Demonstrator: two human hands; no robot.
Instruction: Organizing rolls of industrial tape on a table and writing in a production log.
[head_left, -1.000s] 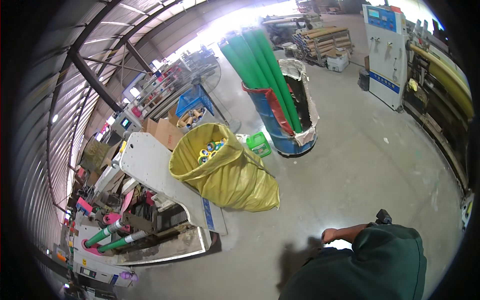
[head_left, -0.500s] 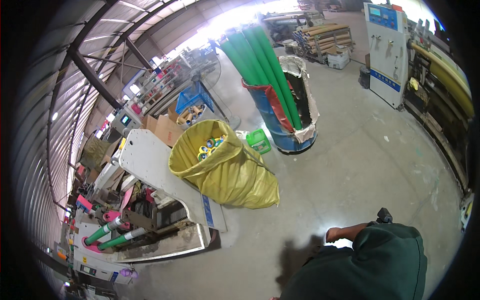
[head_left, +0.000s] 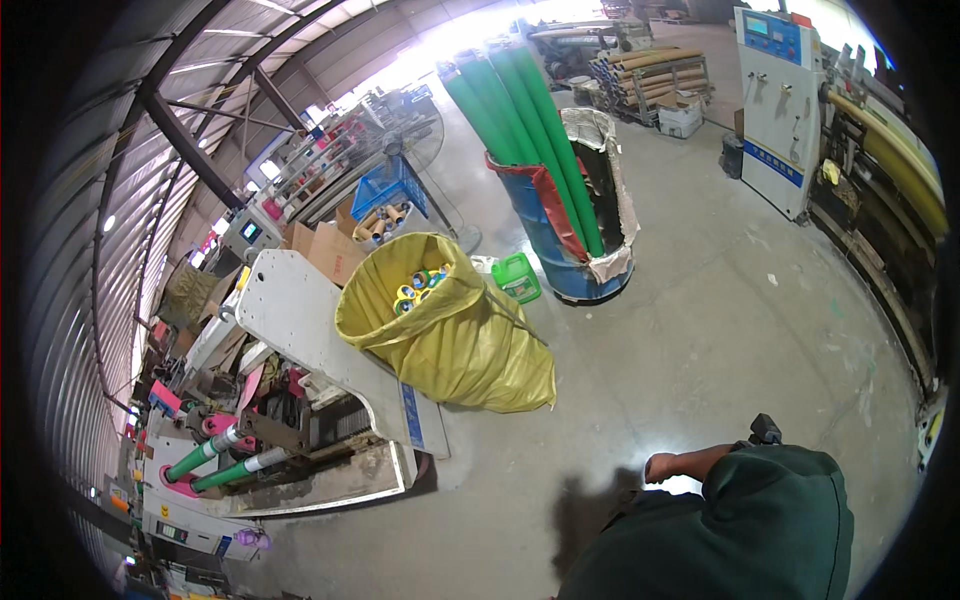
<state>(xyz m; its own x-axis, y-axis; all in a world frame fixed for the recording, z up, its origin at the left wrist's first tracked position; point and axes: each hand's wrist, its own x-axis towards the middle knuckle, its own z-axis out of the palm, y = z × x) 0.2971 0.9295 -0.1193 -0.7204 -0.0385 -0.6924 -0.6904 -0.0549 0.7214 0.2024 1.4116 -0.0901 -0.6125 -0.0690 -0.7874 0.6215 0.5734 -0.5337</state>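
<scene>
My right hand is held in front of my body at the lower right, below a dark green sleeve. Its fingers look curled in; whether anything is inside them is hidden. A small black device sits by the wrist. My left hand is out of the picture. Neither hand touches the large yellow sack, the thing nearest to me, which leans ahead to the left. In its open mouth lie several small rolls with yellow, blue and green colours.
A blue drum holds long green tubes; a green jug stands beside it. At left is a white-panelled machine with green rollers. A control cabinet stands far right. Brown tubes are stacked behind.
The view has shifted slightly, so the sack and the machine at left appear a little higher. My right hand keeps nearly the same pose.
</scene>
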